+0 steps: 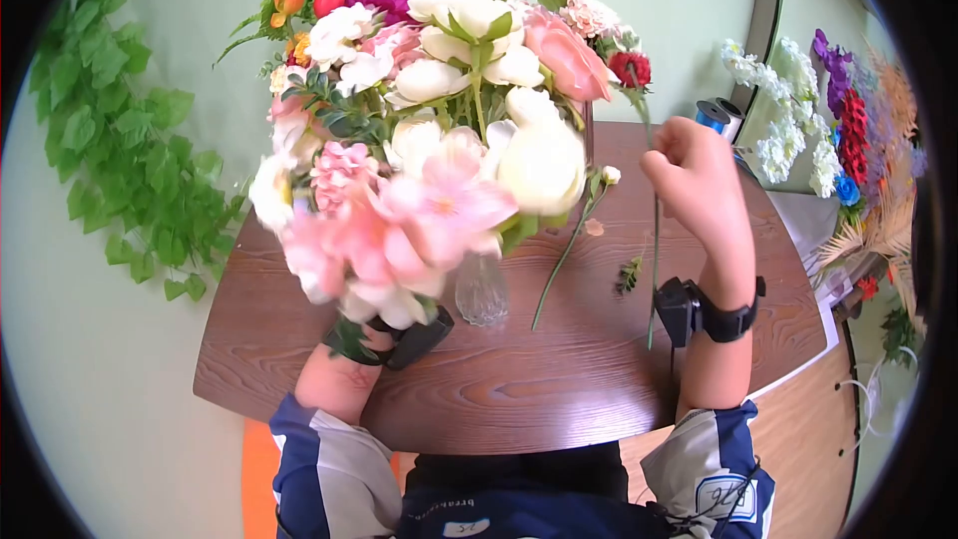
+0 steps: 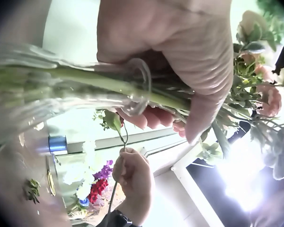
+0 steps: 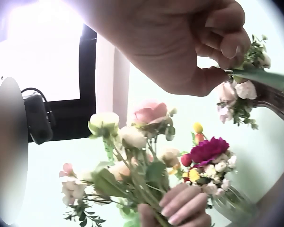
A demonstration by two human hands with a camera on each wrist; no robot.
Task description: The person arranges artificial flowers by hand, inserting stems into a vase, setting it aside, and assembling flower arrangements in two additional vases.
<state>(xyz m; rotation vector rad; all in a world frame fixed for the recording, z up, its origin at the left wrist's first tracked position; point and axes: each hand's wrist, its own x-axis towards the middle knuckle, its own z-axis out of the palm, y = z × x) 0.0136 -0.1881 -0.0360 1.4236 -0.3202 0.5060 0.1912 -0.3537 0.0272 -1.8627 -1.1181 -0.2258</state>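
Observation:
A large bouquet of pink and white artificial flowers fills the middle of the head view, above a clear glass vase. My left hand grips its bundled stems right at the vase's rim, stems reaching down inside the glass; blossoms hide this hand in the head view. On the other side, my right hand pinches a long thin green stem that hangs upright past the fingers. A red flower tops this stem, beside the bouquet's right edge.
A cut stem with a white bud and a leafy sprig lie on the brown table. Behind stands another arrangement with a magenta flower. A blue spool is at the back right. Green vines hang left.

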